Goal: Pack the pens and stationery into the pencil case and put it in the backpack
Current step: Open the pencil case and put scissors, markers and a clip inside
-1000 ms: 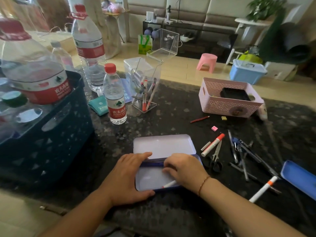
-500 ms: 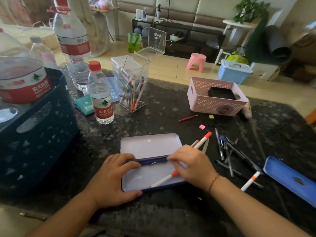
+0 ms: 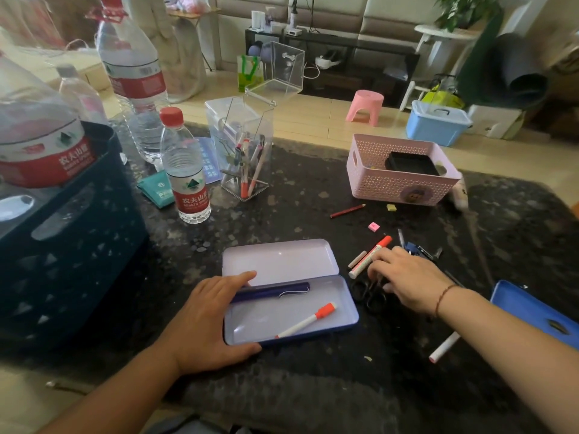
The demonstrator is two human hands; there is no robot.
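Observation:
An open tin pencil case (image 3: 351, 300) lies on the dark table, lid flat behind it. Inside lie a purple pen (image 3: 272, 291) and a white marker with a red cap (image 3: 308, 321). My left hand (image 3: 210, 317) grips the case's left edge. My right hand (image 3: 407, 277) rests, fingers spread, over loose stationery to the right: a red-capped marker (image 3: 369, 256), black scissors (image 3: 368, 292) and several dark pens (image 3: 416, 249). Another white marker (image 3: 443, 347) lies near my right forearm. No backpack is visible.
A pink basket (image 3: 398, 183) stands at the back right, with a red pencil (image 3: 347, 210) and small erasers (image 3: 373, 226) before it. A clear pen holder (image 3: 244, 151), water bottles (image 3: 185, 170) and a dark crate (image 3: 62, 233) fill the left. A blue lid (image 3: 535, 311) lies far right.
My right hand left the red-capped white marker in the case and moved right onto the loose stationery. My left hand stayed on the case.

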